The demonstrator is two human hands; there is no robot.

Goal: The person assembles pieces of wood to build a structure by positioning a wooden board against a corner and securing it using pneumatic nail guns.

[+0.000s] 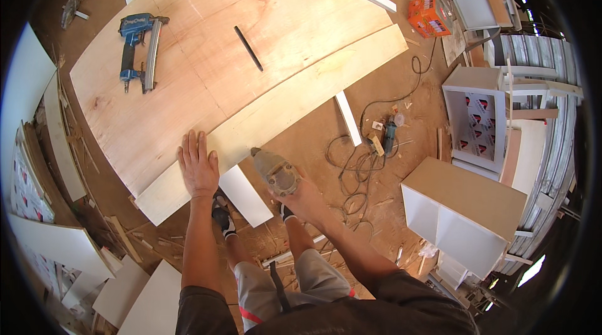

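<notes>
Power drill [279, 173] | likely heavy, rigid; best held at rear | right grip [302, 201]: wrapped round it | left grip [200, 169]: flat, empty, on plank [301, 102], tabletop's [282, 21] near edge

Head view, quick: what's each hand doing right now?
Left hand: open, palm down on the narrow wooden board.
Right hand: closed, holding the power drill.

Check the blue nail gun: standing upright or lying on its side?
On its side: the nail gun lies on the plywood panel, its handle and long magazine both seen in profile.
</notes>
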